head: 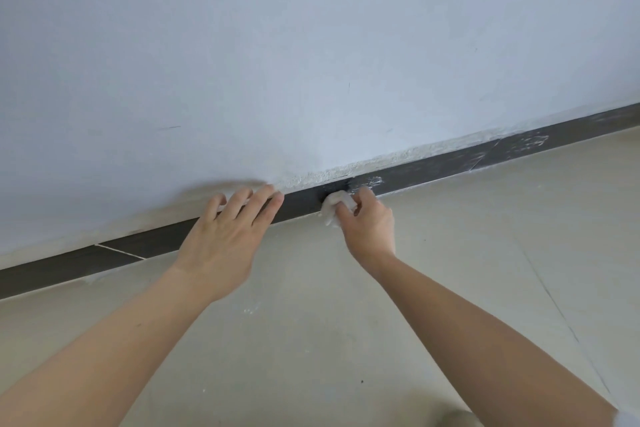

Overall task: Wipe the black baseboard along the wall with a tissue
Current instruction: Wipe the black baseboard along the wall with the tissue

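Pressing on the white-streaked black baseboard (433,170), a crumpled, greyed tissue (333,205).

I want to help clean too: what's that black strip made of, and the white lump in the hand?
The black baseboard looks like matte tile or laminate: pale joint lines split it into sections. The tissue looks like soft crumpled white paper, bunched in the right hand.

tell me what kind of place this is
Probably an indoor room, perhaps freshly plastered or renovated: a white wall with a rough lower edge, a black baseboard carrying white smears where the right hand presses a tissue, and a pale tiled floor.
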A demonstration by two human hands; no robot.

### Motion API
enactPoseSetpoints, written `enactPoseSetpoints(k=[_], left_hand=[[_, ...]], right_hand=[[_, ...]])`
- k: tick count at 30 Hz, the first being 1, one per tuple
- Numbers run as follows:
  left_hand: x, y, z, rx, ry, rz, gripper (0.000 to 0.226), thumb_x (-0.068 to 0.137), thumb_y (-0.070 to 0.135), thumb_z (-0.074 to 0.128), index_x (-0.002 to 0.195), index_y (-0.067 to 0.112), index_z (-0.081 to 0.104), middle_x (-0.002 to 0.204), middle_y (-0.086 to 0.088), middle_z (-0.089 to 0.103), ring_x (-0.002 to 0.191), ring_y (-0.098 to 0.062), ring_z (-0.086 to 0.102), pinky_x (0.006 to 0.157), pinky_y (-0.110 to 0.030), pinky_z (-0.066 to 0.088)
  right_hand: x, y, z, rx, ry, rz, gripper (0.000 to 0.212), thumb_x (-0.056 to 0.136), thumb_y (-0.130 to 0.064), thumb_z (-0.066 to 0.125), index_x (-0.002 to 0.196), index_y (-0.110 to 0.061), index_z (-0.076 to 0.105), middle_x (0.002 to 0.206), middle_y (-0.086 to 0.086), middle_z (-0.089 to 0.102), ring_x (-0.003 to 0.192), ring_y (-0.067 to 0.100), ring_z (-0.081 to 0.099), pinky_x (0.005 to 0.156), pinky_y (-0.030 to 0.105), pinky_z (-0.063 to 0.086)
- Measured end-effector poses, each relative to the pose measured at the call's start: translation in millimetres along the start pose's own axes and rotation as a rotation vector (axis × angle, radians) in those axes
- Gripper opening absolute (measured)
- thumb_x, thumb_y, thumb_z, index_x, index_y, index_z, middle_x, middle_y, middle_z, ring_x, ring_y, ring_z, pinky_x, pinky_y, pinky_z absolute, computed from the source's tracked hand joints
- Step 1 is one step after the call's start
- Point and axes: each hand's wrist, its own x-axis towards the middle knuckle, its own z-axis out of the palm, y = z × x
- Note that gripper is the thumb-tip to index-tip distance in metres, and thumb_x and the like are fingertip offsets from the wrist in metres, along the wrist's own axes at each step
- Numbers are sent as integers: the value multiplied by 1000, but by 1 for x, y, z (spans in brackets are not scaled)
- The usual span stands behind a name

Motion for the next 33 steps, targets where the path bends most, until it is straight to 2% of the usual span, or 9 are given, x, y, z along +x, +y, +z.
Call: enactPoseSetpoints(k=[3,5,9,13,17,21,25,29,33], left_hand=[[-2,-1,2,-7,1,2,77,57,5,62,132,5,49,130,-11,49,102,-30,45,76,-40,30],[0,-1,1,-15,6,3,76,56,5,63,131,4,50,129,-11,50,101,-30,45,75,-40,31],[1,2,1,-56,26,1,73,57,6,63,128,4,51,130,-10,50,101,-30,45,74,-41,34],[0,2,0,-97,35,-18,75,56,8,65,130,7,52,132,-10,47,108,-30,46,78,-42,37],[0,2,-2,-135,6,-49,77,54,12,70,129,10,53,134,-10,44,113,-28,41,80,-42,36],[2,3,-5,-121,6,-40,75,52,12,71,126,7,55,132,-10,45,112,-29,41,79,-41,33],[6,1,-8,-108,10,-15,63,57,7,66,119,4,55,127,-8,49,110,-28,41,78,-38,29],[15,1,-6,-113,63,-4,42,61,5,62,103,1,62,118,-9,54,108,-27,39,77,-38,27],[23,1,-7,-135,99,9,25,62,7,61,85,1,66,111,-10,57,106,-28,41,76,-38,28]], right_hand=[[12,14,-22,50,169,109,17,86,-19,55,77,-8,46,58,0,44,55,18,42,49,27,30],[14,21,-32,69,217,158,20,85,-20,56,73,-10,44,57,-1,42,57,21,40,48,27,29],[-5,10,-20,-33,-25,-8,32,82,-26,59,64,-19,34,54,-2,40,54,21,37,50,32,28],[-22,-23,14,-105,-226,-189,28,86,-34,53,72,-19,35,56,-2,45,55,23,42,46,30,27],[-16,-36,17,-100,-184,-155,22,85,-33,51,76,-17,40,58,0,48,61,26,48,50,30,28],[-1,-21,-12,-154,-92,-113,21,83,-32,53,74,-16,42,62,1,52,66,26,52,52,30,33],[12,-10,-46,-215,-58,-71,21,83,-30,52,71,-16,42,59,-2,48,60,20,47,49,28,32],[6,-23,-55,-342,-164,-125,24,83,-34,52,70,-18,40,62,-2,49,61,20,46,48,27,31],[-8,-51,-37,-412,-260,-203,20,86,-33,51,80,-16,43,66,0,51,68,24,50,52,29,32]])
